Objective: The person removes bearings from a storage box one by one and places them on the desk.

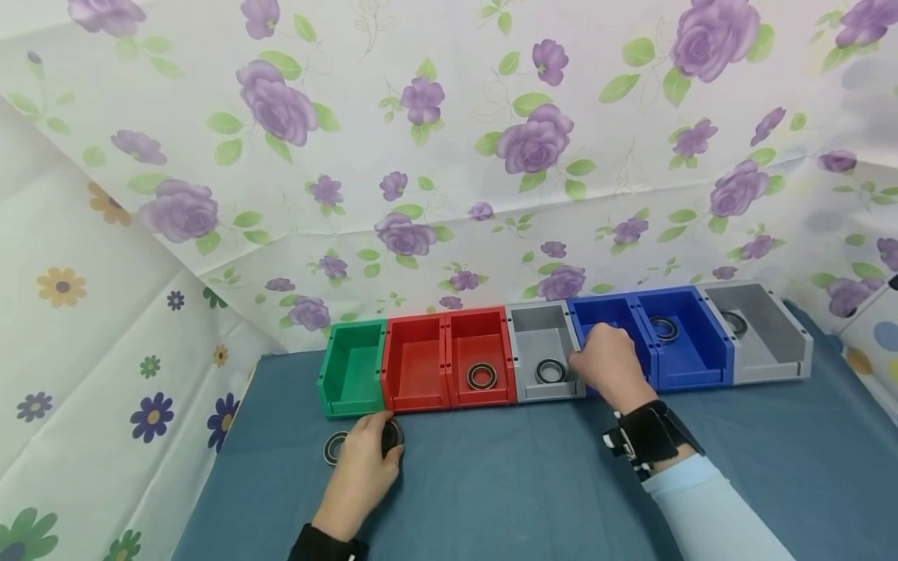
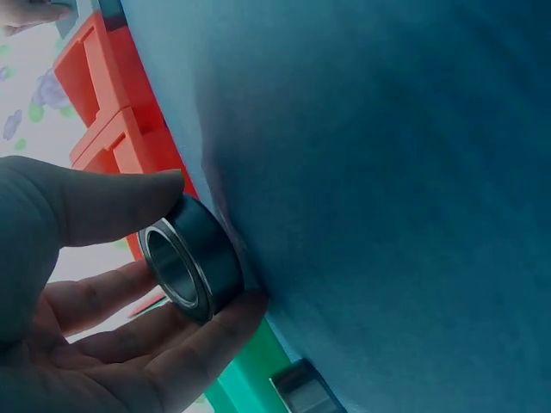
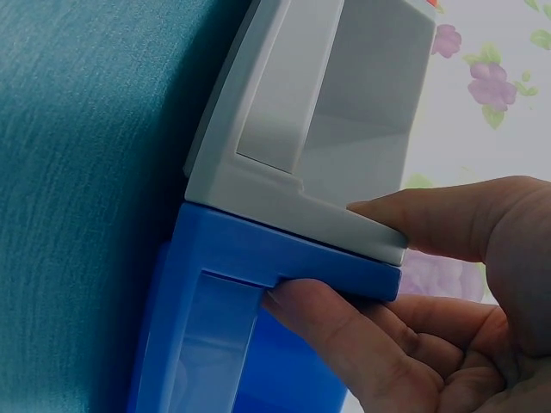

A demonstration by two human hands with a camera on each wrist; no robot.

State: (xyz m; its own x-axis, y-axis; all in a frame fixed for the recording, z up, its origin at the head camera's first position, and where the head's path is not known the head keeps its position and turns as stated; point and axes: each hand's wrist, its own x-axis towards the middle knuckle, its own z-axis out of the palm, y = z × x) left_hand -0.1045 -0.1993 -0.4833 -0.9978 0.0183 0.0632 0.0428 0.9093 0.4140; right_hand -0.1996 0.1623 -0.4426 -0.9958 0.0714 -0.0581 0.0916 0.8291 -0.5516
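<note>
My left hand [image 1: 359,474] holds a ball bearing [image 2: 213,258] on edge between thumb and fingers, in front of the green bin [image 1: 354,366]. A second ball bearing [image 1: 328,456] lies on the cloth just left of that hand. On the right, my right hand [image 1: 612,362] pinches the adjoining side walls of the middle grey bin [image 3: 280,103] and the blue bin [image 3: 215,344] beside it. The thumb is on the grey bin's side, and a finger reaches into the blue one. A bearing [image 1: 539,372] lies in that grey bin.
The bins stand in a row along the back of the blue tablecloth [image 1: 505,483]. Left red bin [image 1: 415,358] and right red bin [image 1: 477,331] adjoin; the latter holds a bearing [image 1: 471,377]. Farther right, another blue bin [image 1: 691,358] and an end grey bin [image 1: 772,343] each contain a bearing.
</note>
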